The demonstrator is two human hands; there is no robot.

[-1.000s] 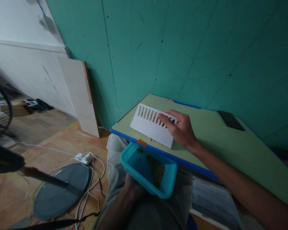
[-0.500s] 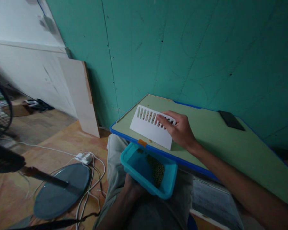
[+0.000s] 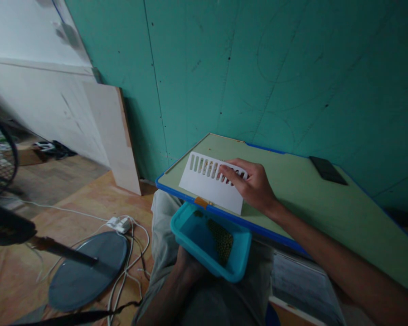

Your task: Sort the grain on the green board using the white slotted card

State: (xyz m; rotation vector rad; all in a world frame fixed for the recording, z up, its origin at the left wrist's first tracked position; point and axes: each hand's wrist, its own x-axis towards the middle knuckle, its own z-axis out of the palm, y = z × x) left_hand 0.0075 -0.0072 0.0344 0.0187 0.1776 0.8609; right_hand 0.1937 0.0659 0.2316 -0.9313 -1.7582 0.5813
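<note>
My right hand (image 3: 253, 183) is closed on a white slotted plastic panel (image 3: 211, 192), gripping its upper right part with the thumb over the slots. The panel stands tilted on the table, its lower edge close to the blue front rim. Small pale bits show through several slots. Below the table edge, my left hand (image 3: 188, 267) holds a turquoise plastic tub (image 3: 204, 260) from underneath, its fingers mostly hidden. Small greenish beans (image 3: 222, 242) lie in the tub, mostly towards its right side.
The pale green table (image 3: 292, 194) has a blue rim with orange tape (image 3: 201, 202) on it. A dark phone-like slab (image 3: 327, 170) lies at the back right. On the left stand a fan base (image 3: 88, 271), a power strip (image 3: 119, 224) with loose cords, and a leaning board (image 3: 112, 136).
My right hand has shifted the slotted panel slightly left and towards the near table edge. A pale bit seen by the panel's lower edge is now covered. The tub stays put.
</note>
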